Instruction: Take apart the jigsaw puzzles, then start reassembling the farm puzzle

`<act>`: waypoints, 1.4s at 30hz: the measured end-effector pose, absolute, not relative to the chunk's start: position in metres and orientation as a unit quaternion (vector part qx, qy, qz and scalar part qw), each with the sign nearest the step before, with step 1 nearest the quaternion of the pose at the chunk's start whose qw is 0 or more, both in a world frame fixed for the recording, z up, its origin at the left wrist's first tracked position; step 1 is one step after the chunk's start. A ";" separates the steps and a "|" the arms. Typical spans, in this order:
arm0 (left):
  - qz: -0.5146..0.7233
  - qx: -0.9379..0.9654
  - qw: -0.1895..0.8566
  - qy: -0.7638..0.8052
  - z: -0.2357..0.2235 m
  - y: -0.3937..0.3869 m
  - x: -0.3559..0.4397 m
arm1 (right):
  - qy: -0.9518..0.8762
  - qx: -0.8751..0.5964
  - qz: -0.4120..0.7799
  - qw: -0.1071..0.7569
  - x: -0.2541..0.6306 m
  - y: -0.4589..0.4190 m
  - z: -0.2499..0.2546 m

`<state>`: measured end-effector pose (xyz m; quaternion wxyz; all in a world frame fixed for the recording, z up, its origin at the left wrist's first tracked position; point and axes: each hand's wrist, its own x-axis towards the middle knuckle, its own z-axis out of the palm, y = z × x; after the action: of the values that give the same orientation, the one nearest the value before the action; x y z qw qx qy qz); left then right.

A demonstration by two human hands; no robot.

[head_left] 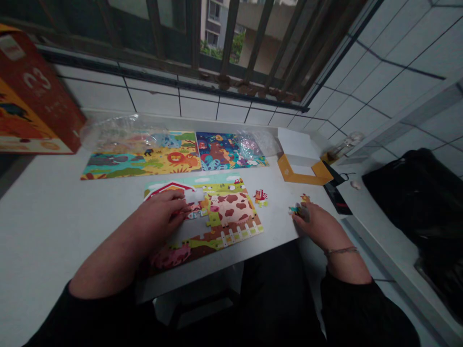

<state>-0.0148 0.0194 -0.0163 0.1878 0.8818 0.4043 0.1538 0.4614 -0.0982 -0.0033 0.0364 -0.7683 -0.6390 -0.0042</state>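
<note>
- Two bare hands at work over a farm-scene jigsaw puzzle (227, 212), lying part-built on a white counter (50, 226) directly in front of the person.
- Left hand (159, 221): fingers curved down at the puzzle's upper-left area, tips on a pale piece (193, 195) (pinched or merely pressed, the view cannot settle).
- Right hand (316, 226): thumb and fingers drawn together, pinching a small multicoloured piece (296, 209) above the counter, to the right of the puzzle.
- Step in hand: fitting pieces around the red barn, with a gap showing left of the cow.
- Next move calls for a matching piece seated in that gap; a small cluster of loose pieces (260, 197) lies between puzzle and right hand.
- Beyond: an assembled lion puzzle (141, 164), an assembled blue jungle puzzle (227, 152), an opened yellow box (304, 166) and a red carton (32, 91).
</note>
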 end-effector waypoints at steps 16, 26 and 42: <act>0.143 0.864 0.182 0.448 -0.005 0.011 -0.011 | -0.670 -0.717 0.162 0.103 0.505 -0.104 -0.003; 0.140 0.861 0.193 0.449 -0.010 0.014 -0.011 | -0.692 -0.689 0.145 0.158 0.499 -0.100 -0.012; 0.142 0.864 0.186 0.446 -0.010 0.012 -0.012 | -0.853 -0.447 0.144 0.227 0.240 -0.068 -0.022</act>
<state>-0.0124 0.0117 -0.0105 0.1863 0.8637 0.4463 0.1416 0.2398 -0.0677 -0.0224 0.2274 -0.4470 -0.8531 0.1438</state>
